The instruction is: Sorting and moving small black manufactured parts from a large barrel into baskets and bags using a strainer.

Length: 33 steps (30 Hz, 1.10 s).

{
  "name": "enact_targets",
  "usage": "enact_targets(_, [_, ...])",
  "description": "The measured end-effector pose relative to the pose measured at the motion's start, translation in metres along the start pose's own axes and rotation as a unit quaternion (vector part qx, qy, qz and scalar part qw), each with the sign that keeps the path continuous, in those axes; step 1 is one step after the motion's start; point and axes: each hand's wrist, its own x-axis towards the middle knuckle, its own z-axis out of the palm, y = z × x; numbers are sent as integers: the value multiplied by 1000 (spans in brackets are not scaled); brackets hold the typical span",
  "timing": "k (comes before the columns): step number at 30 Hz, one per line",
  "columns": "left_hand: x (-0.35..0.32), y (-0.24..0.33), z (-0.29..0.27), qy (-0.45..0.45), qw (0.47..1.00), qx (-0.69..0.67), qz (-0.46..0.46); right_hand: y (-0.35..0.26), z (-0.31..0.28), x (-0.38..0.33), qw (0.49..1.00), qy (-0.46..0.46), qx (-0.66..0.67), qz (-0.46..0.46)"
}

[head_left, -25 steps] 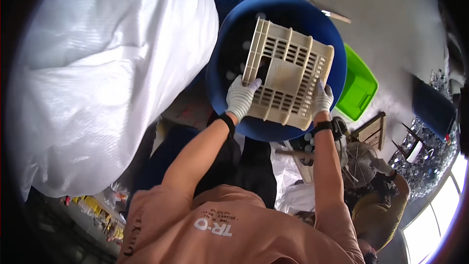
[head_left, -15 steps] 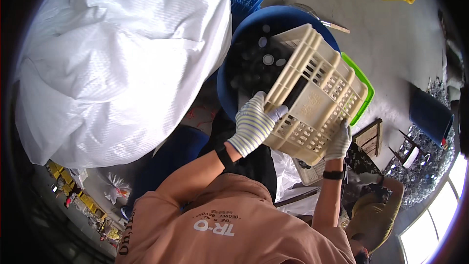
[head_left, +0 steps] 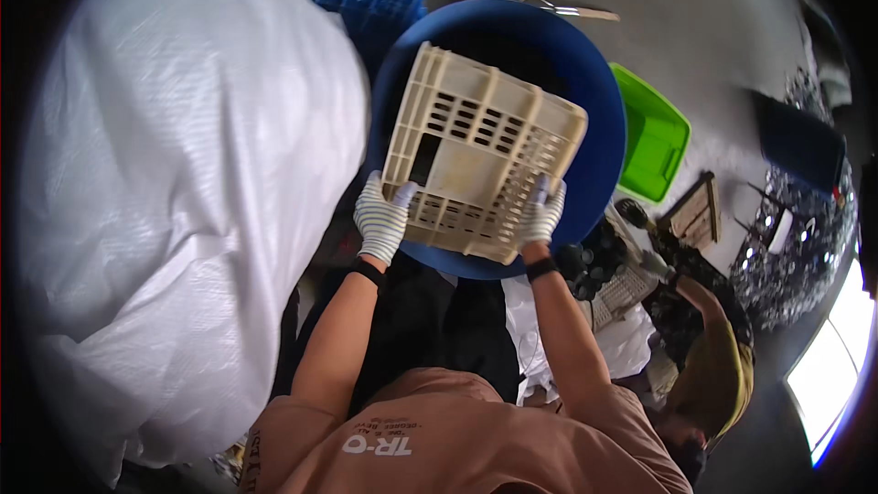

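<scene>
A beige plastic crate (head_left: pixel 462 169) with slotted sides is tipped over the mouth of a large round blue tub (head_left: pixel 599 142). Its outer faces are turned toward me, so I cannot see inside it. My left hand (head_left: pixel 382 218), in a striped knit glove, grips the crate's near left edge with the thumb on the outside. On the near right corner my right hand (head_left: pixel 542 212), gloved alike, holds the crate too. What lies in the tub is dark and mostly hidden behind the crate.
A big white woven sack (head_left: pixel 192 174) fills the left side. Behind the tub are a blue crate (head_left: pixel 352 0) and a long-handled tool (head_left: pixel 576 12). To the right are a green bin (head_left: pixel 651 133) and another person (head_left: pixel 709 357) beside dark round pieces (head_left: pixel 594 261).
The crate has moved left and turned further over the tub, held in both hands. Dark pieces with pale discs, visible in the tub before, no longer show. My view has shifted.
</scene>
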Motion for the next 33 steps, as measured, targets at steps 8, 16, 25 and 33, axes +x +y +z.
enact_targets(8, [-5, 21, 18, -52, 972, -197, -113, -26, -17, 47, 980, -116, -136, 85])
enact_targets(16, [-51, 81, -35, -98, 897, -406, -144, -166, -31, 0, 979, -90, -182, -2])
enact_targets(25, [-2, 23, 35, -124, 959, -253, -39, -107, -25, -18, 908, 66, -403, -96])
enact_targets(33, [25, -8, 57, -138, 979, -111, -104, -58, -30, -12, 916, 17, -377, -132])
